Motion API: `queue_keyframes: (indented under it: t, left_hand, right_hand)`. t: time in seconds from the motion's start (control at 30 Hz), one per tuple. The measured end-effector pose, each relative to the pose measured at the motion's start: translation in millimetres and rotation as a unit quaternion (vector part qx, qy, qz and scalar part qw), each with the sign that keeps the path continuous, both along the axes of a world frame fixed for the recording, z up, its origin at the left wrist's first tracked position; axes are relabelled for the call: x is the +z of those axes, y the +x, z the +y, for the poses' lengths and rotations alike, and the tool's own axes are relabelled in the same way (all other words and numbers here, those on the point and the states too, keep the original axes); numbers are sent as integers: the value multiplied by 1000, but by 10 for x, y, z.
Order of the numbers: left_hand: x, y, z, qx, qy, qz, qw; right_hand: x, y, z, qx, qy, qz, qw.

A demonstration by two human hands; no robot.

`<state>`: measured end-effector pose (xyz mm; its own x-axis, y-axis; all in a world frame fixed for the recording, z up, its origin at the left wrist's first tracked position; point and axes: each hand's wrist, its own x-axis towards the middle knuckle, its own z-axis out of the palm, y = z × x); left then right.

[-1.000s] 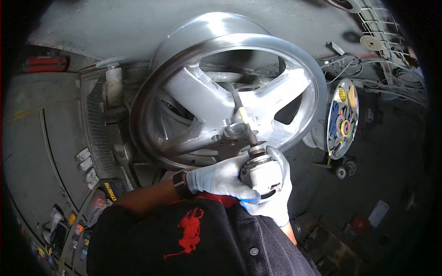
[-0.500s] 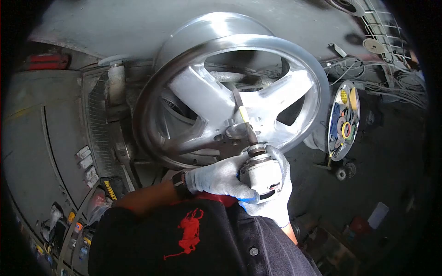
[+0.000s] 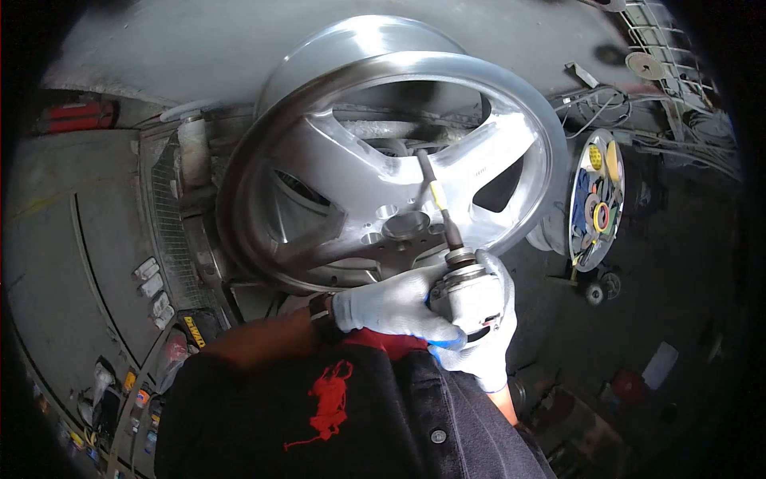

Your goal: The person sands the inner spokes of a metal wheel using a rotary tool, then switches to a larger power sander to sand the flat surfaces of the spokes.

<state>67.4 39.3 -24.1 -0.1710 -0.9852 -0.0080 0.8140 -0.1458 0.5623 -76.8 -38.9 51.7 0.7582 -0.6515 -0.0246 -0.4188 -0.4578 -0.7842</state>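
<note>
A large bare-metal wheel rim (image 3: 327,156) with broad spokes stands tilted in front of me, its hub holes showing. Both my gloved hands are wrapped round the silver body of a grinder (image 3: 469,297), whose long rod (image 3: 436,191) with a yellow band points away from me over the hub. My left hand (image 3: 391,305) grips the body from the left, thumb across its near end. Around the right and underside, my right hand (image 3: 491,343) is closed, partly hidden behind the tool. In this view the rod's tip overlaps the inner end of a spoke.
At the right, a round tray (image 3: 590,247) holds tapes, discs and small tools. Cables (image 3: 614,104) and a wire rack (image 3: 658,40) are at the upper right. Several small blocks (image 3: 152,281) lie on the left, near a DeWalt-marked item (image 3: 194,331). A red case (image 3: 78,116) is farther back.
Both hands and the grinder have shifted slightly right. The rod has moved right across the hub, uncovering the centre hole. The wheel appears a little farther left and higher in view.
</note>
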Motion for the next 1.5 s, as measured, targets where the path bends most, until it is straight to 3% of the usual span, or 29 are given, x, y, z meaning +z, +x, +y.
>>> queue_keyframes:
  t: [0.13,0.2,0.47,0.7,0.8,0.97,1.07,1.13,1.23,1.33,1.5]
  left_hand:
    - [10,0,-147,-15,-15,-20,1000]
    - [15,10,-158,-29,-14,-17,999]
    - [24,130,120,-16,-5,-22,1000]
    - [146,153,173,-4,59,-15,998]
    - [73,90,56,-3,3,-25,1000]
    - [90,103,-66,-37,-5,5,999]
    - [55,79,24,-8,-9,23,1000]
    - [47,100,97,7,-15,2,1000]
    - [94,111,207,-11,44,0,999]
    - [86,77,210,-17,37,-25,999]
    - [71,-20,121,-13,21,-8,1000]
  right_hand:
    - [53,-8,-54,-34,17,-6,999]
    - [51,-6,-68,-11,-34,7,999]
    - [-22,29,62,-7,108,-5,994]
    - [62,132,15,32,31,25,999]
    - [132,122,13,-14,31,57,998]
    - [169,128,-52,17,-81,49,995]
    - [156,158,40,-15,-2,51,999]
    - [112,149,31,17,-31,44,998]
    - [26,122,65,20,84,-7,996]
    - [-116,20,75,-11,92,-30,995]
    - [-96,-100,-17,37,2,-11,999]
